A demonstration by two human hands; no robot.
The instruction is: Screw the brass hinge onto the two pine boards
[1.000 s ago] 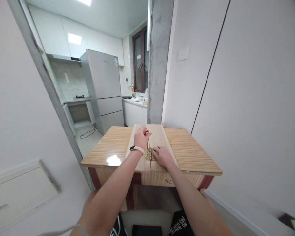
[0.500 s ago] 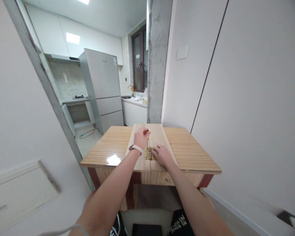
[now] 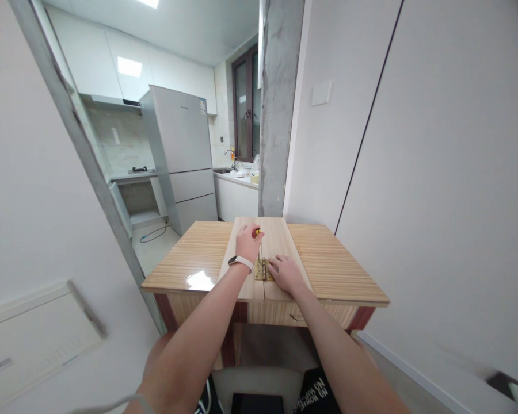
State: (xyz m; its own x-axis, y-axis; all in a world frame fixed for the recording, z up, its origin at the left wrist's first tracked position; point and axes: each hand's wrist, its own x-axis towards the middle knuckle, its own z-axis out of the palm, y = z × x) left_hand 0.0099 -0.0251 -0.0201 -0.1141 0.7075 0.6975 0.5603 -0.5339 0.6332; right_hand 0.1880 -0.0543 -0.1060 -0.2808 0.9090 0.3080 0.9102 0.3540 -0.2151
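Observation:
Two pale wooden boards (image 3: pixel 280 238) lie side by side on a wood-grain table (image 3: pixel 190 247), with a narrow seam between them. A brass hinge (image 3: pixel 259 270) sits across the seam near the front. My left hand (image 3: pixel 247 242), with a watch on its wrist, is closed around the yellow and dark handle of a screwdriver (image 3: pixel 258 232); its thin shaft points down toward the left leaf of the hinge. My right hand (image 3: pixel 286 272) rests on the right board, its fingertips on the hinge's right leaf and partly covering it.
A drawer front with a dark handle (image 3: pixel 296 317) is under the table's front edge. Behind the table stand a grey fridge (image 3: pixel 183 138) and a counter with a sink (image 3: pixel 237 192). White walls flank both sides.
My left hand has turned slightly about the screwdriver handle, and its wrist has shifted a little to the right. My right hand stays in place.

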